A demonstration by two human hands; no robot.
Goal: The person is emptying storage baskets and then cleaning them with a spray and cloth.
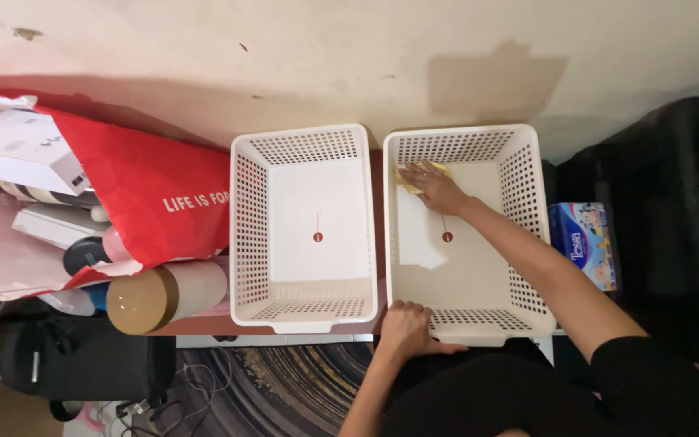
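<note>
Right hand [434,188] on yellow cloth [411,183]

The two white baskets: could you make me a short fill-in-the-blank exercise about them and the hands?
1. The right hand presses a ____ cloth on the floor of the right basket.
2. The left hand grips that basket's ____ rim.
3. The left basket holds ____.
4. Left of both lies a ____ bag.

Missing words: yellow; near; nothing; red
</note>
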